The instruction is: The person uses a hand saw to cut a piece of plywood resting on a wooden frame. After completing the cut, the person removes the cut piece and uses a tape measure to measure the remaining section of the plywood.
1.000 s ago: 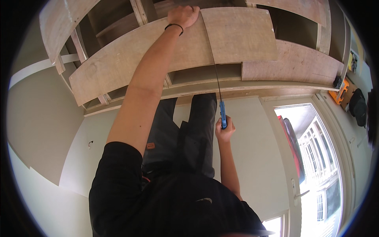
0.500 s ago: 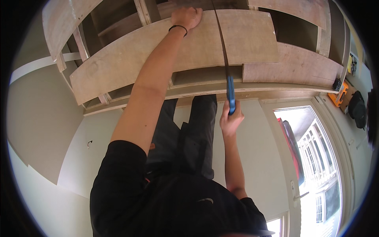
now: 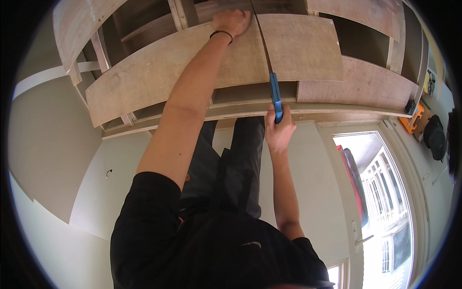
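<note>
A long plywood board (image 3: 298,50) lies across a wooden frame in front of me. My left hand (image 3: 232,23), with a dark band at the wrist, is closed at the board's far edge, its arm reaching over the wood; the fingertips are partly hidden. In my right hand (image 3: 280,127) is a handsaw (image 3: 275,96), held by its blue handle near the board's close edge. Its thin dark blade runs across the board, just right of my left hand, and past the far edge. How deep the blade sits in the wood is hard to see.
Other plywood pieces rest on the frame (image 3: 337,109): one right (image 3: 356,84), one upper left (image 3: 79,33). Open compartments show between the frame's uprights. A small black object (image 3: 410,106) sits at the right end. A glazed door (image 3: 385,202) stands at lower right.
My right hand has pushed the handsaw forward, away from me and slightly left. My left hand stays at the board's far edge, and the view has shifted a little.
</note>
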The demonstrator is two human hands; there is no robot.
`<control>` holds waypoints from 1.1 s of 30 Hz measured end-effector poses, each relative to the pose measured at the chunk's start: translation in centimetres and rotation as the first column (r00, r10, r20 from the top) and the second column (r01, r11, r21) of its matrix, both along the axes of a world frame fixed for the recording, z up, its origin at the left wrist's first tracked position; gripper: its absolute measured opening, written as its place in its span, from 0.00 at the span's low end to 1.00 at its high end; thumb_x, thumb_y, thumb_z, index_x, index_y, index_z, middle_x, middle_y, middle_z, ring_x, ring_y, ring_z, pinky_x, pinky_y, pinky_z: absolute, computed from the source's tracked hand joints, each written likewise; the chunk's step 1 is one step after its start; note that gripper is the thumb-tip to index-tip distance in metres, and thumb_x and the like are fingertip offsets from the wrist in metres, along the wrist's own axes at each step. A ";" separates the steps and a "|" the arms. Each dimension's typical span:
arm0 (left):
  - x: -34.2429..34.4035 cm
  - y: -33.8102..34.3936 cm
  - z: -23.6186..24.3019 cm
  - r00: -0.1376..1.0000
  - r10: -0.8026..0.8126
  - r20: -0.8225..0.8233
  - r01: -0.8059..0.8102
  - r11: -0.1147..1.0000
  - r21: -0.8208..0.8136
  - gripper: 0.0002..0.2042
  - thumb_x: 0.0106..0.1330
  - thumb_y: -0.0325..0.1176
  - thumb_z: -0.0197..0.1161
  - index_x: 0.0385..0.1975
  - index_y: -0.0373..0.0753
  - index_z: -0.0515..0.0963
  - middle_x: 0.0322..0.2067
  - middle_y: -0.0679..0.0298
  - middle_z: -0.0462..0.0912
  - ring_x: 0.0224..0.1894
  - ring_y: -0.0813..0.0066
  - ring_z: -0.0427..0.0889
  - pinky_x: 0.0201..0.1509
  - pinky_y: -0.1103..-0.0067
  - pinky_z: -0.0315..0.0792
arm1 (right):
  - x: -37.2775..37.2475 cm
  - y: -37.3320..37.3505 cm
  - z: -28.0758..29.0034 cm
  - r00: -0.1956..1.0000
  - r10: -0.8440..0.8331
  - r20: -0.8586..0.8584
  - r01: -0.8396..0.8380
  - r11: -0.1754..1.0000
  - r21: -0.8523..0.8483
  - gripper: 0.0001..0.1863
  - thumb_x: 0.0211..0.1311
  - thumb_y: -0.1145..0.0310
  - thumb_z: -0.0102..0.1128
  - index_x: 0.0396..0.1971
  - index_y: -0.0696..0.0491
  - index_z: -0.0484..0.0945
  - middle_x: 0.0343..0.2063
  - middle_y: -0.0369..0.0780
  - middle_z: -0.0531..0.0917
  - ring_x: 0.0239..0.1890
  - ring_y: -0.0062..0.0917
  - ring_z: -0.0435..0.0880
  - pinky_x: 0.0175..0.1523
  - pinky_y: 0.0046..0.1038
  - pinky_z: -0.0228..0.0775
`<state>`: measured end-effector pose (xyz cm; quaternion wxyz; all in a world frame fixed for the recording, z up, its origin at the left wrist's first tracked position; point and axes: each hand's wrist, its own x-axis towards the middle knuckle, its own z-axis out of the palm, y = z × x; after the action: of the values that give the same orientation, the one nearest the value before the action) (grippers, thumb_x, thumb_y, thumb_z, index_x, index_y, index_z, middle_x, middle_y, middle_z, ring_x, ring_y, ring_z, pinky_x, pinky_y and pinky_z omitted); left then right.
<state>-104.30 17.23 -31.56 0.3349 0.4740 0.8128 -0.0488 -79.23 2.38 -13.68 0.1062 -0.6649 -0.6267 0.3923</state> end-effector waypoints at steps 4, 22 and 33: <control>0.2 0.2 0.5 1.000 0.024 0.020 -0.023 0.999 -0.022 0.27 0.70 0.49 0.35 0.39 0.44 0.85 0.42 0.56 0.86 0.46 0.57 0.84 0.50 0.66 0.76 | 0.3 -0.1 0.0 0.999 0.038 -0.001 -0.038 0.999 0.018 0.13 0.65 0.63 0.63 0.33 0.59 0.76 0.15 0.44 0.75 0.16 0.37 0.77 0.24 0.35 0.70; 0.2 0.0 1.0 0.998 0.025 0.056 -0.030 0.997 0.078 0.30 0.72 0.51 0.41 0.34 0.30 0.84 0.41 0.42 0.83 0.48 0.46 0.81 0.55 0.58 0.71 | 0.7 -1.6 -1.0 0.999 0.005 -0.032 -0.005 1.000 0.003 0.12 0.65 0.63 0.62 0.31 0.57 0.76 0.16 0.46 0.76 0.17 0.41 0.76 0.25 0.37 0.69; 0.3 -0.2 0.5 0.999 0.033 0.018 -0.035 0.990 0.136 0.28 0.71 0.49 0.41 0.34 0.33 0.85 0.41 0.43 0.83 0.48 0.46 0.81 0.56 0.57 0.71 | 1.1 -2.3 -1.4 1.000 -0.024 -0.010 0.024 1.000 0.012 0.10 0.63 0.65 0.62 0.32 0.58 0.77 0.16 0.44 0.76 0.16 0.35 0.76 0.25 0.33 0.69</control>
<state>-103.95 17.02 -31.07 0.3090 0.4822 0.8196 0.0165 -78.18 0.09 -15.12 0.1181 -0.6699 -0.6203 0.3906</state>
